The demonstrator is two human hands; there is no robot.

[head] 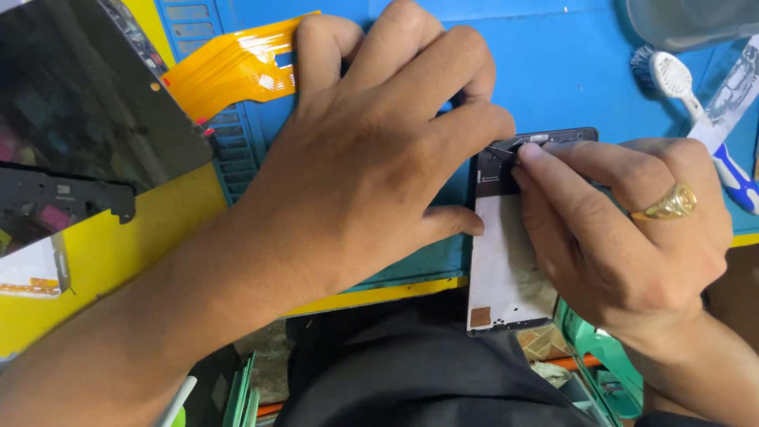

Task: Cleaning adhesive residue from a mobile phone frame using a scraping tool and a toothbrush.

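Where hands work, blue mat (553, 71).

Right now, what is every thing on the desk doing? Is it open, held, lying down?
Phone frame: back open, flat, overhanging the mat's edge.
Left hand: pressing the frame steady.
Right hand: pinching thin tweezers at the frame's top.
Orange flex cable: loose, lying flat.
Dark screen panel: detached, lying flat.
Brush: lying unused.
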